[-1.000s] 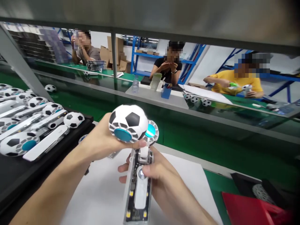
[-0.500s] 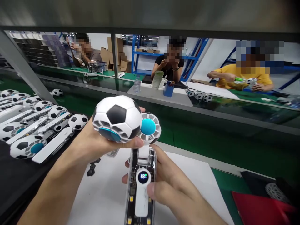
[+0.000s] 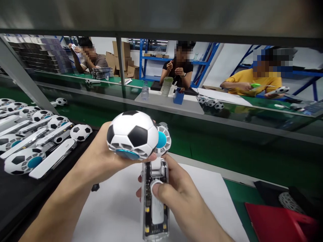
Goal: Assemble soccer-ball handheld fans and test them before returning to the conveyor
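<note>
My left hand [image 3: 101, 156] grips the football-patterned fan head [image 3: 132, 134], a white and black ball with a teal centre on its underside. A second vented disc with a teal hub [image 3: 163, 140] sits just behind it. My right hand [image 3: 174, 191] holds the fan's clear handle [image 3: 155, 205], which shows a circuit board and a white strip; my thumb covers the round button near its top. Both are held above a white mat [image 3: 113, 211].
A black tray [image 3: 15, 188] at the left holds several football fans [image 3: 24, 161] with white handles. A red bin [image 3: 280, 223] lies at lower right. Beyond a green conveyor [image 3: 227, 148], three people sit at the far bench.
My thumb has moved up onto the round button, hiding the lit display seen half a second ago. The ball head has shifted slightly right and tilted.
</note>
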The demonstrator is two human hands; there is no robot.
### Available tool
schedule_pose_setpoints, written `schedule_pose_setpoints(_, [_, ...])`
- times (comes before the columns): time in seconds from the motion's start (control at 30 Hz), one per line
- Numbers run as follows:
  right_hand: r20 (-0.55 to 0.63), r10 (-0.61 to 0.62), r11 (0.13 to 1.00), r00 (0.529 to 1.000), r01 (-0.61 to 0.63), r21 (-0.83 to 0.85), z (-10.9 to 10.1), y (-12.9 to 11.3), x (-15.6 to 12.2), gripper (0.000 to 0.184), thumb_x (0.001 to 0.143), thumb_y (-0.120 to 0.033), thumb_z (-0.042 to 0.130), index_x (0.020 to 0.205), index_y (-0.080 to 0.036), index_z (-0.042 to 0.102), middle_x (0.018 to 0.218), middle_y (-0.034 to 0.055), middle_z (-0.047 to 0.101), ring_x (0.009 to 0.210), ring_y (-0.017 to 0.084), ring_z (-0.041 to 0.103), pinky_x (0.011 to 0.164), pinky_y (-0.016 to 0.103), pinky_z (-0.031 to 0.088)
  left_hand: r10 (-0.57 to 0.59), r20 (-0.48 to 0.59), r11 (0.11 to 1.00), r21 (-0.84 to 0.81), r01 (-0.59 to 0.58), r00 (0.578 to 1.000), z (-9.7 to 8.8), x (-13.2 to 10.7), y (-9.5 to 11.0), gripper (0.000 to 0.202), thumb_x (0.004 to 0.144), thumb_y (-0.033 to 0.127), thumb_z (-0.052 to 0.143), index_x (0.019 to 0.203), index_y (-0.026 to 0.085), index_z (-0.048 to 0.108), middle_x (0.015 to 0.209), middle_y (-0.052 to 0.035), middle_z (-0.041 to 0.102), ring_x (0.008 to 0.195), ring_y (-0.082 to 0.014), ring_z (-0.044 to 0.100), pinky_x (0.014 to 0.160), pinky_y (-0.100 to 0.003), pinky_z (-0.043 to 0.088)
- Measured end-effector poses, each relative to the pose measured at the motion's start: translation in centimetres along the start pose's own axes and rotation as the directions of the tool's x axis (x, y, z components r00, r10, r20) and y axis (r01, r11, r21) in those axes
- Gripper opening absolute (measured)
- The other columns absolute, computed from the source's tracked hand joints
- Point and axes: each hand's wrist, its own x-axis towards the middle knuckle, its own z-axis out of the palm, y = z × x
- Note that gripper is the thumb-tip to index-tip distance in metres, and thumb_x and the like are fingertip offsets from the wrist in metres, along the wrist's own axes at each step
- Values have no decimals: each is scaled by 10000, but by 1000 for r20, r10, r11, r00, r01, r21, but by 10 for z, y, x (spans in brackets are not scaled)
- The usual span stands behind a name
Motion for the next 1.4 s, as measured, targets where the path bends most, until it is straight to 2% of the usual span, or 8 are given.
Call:
schedule_pose_setpoints(0.27, [-18, -3, 980, 1000, -1, -198, -11, 11, -1, 271, 907, -225, 491, 1165, -301, 521, 1007, -5, 619, 945, 247, 610, 790, 427, 495, 23, 33, 996, -85, -20, 999, 4, 1, -2, 569, 616, 64, 874, 1104, 320, 730, 991, 72, 765, 835, -139, 716, 686, -150, 579])
schedule_pose_setpoints(0.4, [17, -27, 995, 1000, 28, -98, -10, 8, 0, 241, 914, -262, 567, 1154, -269, 537, 990, 7, 606, 905, 233, 643, 783, 413, 511, 6, 3, 998, -64, -6, 1000, 0, 2, -4, 554, 597, 113, 898, 1097, 286, 731, 945, 39, 763, 801, -158, 710, 653, -172, 579])
schedule_pose_setpoints(0.57, [269, 0, 981, 963, -52, 187, -1, 5, 1, 765, 820, -309, 768, 1441, -318, 321, 1209, 77, 590, 1087, 277, 649, 919, 459, 499, -29, -73, 987, -159, 17, 997, -15, 3, -10, 569, 644, 184, 882, 1175, 258, 693, 1013, -26, 754, 855, -234, 714, 655, -279, 608])
schedule_pose_setpoints(0.63, [244, -21, 981, 969, -27, 192, 3, 8, 1, 826, 844, -332, 749, 1488, -336, 232, 1212, 86, 572, 1074, 274, 650, 912, 483, 503, -26, -95, 985, -170, 10, 995, -19, 4, -9, 589, 630, 175, 887, 1181, 238, 685, 1028, -37, 751, 870, -243, 712, 680, -298, 609])
schedule_pose_setpoints(0.77, [216, -35, 982, 976, -7, 189, 8, 11, 0, 801, 849, -355, 728, 1488, -334, 246, 1180, 77, 544, 1008, 266, 668, 827, 449, 542, -48, -95, 980, -196, 29, 994, -20, 4, 0, 529, 602, 147, 895, 1095, 208, 715, 894, -8, 752, 832, -209, 702, 717, -268, 589])
schedule_pose_setpoints(0.9, [199, 14, 982, 980, -51, 181, 9, 6, -2, 788, 846, -344, 705, 1480, -327, 239, 1141, 70, 560, 979, 261, 679, 783, 416, 549, -71, -110, 979, -198, 48, 991, -17, 4, 5, 564, 605, 144, 894, 1128, 208, 695, 991, -25, 745, 897, -214, 682, 783, -277, 566])
schedule_pose_setpoints(1.07, [178, 18, 980, 984, -53, 191, 10, 3, -3, 835, 822, -324, 695, 1489, -330, 192, 1144, 73, 575, 901, 250, 696, 778, 438, 547, -62, -119, 976, -215, 35, 991, -14, 4, 4, 605, 591, 152, 897, 1156, 203, 684, 955, -33, 748, 838, -224, 679, 697, -286, 562])
schedule_pose_setpoints(1.4, [127, 48, 964, 991, -79, 253, 13, 0, -6, 839, 793, -387, 765, 1467, -330, 269, 1081, 57, 595, 852, 254, 708, 734, 413, 569, -180, -81, 947, -285, 151, 980, -10, 5, 2, 549, 596, 143, 895, 1109, 227, 719, 913, -7, 744, 917, -208, 674, 762, -246, 557])
